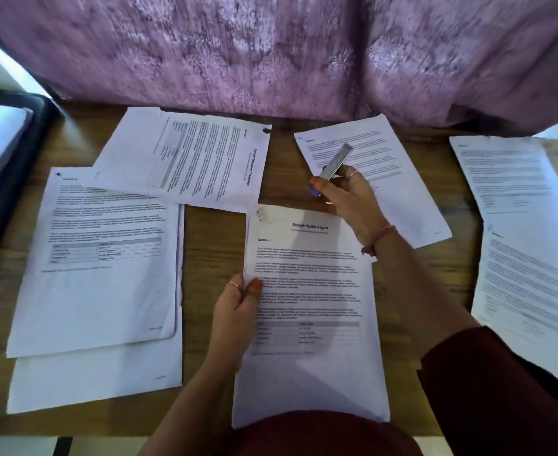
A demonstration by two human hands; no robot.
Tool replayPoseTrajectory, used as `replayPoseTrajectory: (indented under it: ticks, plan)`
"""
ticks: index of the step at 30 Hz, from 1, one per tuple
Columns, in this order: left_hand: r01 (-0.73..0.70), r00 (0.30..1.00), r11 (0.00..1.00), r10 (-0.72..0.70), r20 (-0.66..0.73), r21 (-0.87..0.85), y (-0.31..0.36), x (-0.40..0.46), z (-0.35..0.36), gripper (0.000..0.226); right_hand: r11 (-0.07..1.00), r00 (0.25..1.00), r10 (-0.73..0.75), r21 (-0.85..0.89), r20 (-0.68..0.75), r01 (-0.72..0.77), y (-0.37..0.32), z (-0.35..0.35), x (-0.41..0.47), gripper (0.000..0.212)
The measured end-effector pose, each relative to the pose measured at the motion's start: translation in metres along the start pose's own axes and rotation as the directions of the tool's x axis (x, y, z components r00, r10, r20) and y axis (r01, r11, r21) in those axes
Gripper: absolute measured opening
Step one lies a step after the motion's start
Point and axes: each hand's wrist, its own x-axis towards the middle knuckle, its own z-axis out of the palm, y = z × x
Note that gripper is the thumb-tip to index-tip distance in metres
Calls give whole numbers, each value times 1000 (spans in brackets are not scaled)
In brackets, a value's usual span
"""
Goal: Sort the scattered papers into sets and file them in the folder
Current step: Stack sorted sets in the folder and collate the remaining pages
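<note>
Head view: Sample Health Report set (310,291) centre of table (212,245); left hand (238,311) pinches its left edge, right hand (346,195) grips stapler (335,164) above top corner. Thin, floppy sheets; hold edges aligned.

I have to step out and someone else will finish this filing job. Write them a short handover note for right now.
Left hand: pinches the left edge of the Sample Health Report set, front centre of the wooden table.
Right hand: grips a small stapler, raised above that set's top.
Elsewhere: Sample Education Transcript lies sideways at the back; more paper stacks left, back right and far right. Folder at far left, some sheets inside.
Done: piles look grouped.
Left: fasten the report if needed, file all stacks.
</note>
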Motion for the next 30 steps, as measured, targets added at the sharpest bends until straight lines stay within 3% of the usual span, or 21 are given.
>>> replayPoseTrajectory:
  ticks: [3,7,10,17,23,25,30]
  plan:
    - [-97,995,993,98,-11,70,4,-2,4,15,998,996,-65,5,-58,66,-8,-21,-26,32]
    - [-221,972,972,227,-67,84,16,-2,17,18,947,925,-235,-286,-298,148,-17,-79,-51,24]
    - [-272,958,959,278,-73,81,25,-1,37,20,870,874,-249,-492,-416,13,-10,-135,-58,31]
    - [-230,972,973,229,-58,-3,32,-6,130,20,813,806,-145,-533,-574,-234,39,-277,-77,28]
    - [-197,980,980,197,-28,-10,28,-20,216,17,574,753,-47,-635,-656,-517,67,-391,-78,35]
    - [-184,983,983,184,-29,-8,26,-22,240,21,489,767,-23,-676,-641,-551,73,-415,-74,38]
    - [-175,983,984,172,-70,-28,22,-26,278,20,447,776,-31,-703,-630,-553,86,-443,-63,31]
